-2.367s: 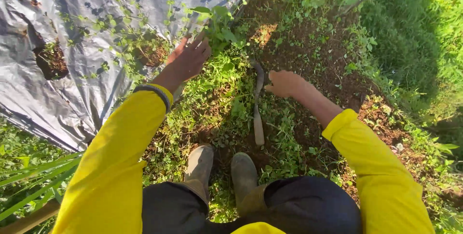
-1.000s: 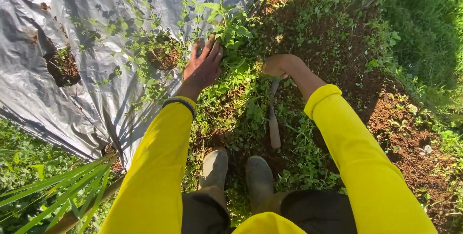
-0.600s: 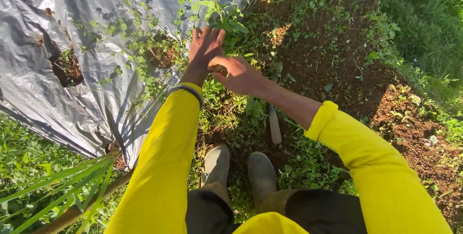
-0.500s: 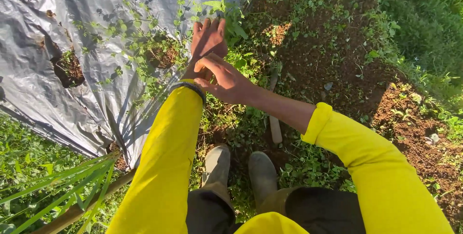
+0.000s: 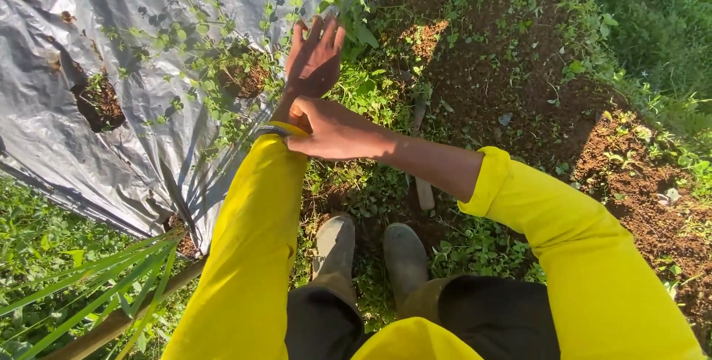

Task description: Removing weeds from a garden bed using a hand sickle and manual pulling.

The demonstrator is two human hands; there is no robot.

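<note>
Yellow cuff (image 5: 285, 129) pinched by right hand (image 5: 334, 129); left hand (image 5: 315, 60) splayed beside plastic sheet (image 5: 111, 71) edge.

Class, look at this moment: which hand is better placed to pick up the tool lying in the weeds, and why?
Right, probably. The right hand grips the left cuff, nearer the tool. The left hand is stretched out, open, over the plants by the sheet.

This is an outdoor garden plot or small farm bed in sunlight. Silver plastic mulch sheeting (image 5: 111, 108) covers the upper left of the frame, with planting holes showing soil. Bare reddish-brown earth (image 5: 630, 174) runs down the right, low green weeds (image 5: 371, 93) fill the centre, and grass (image 5: 653, 19) lies at the upper right.
</note>
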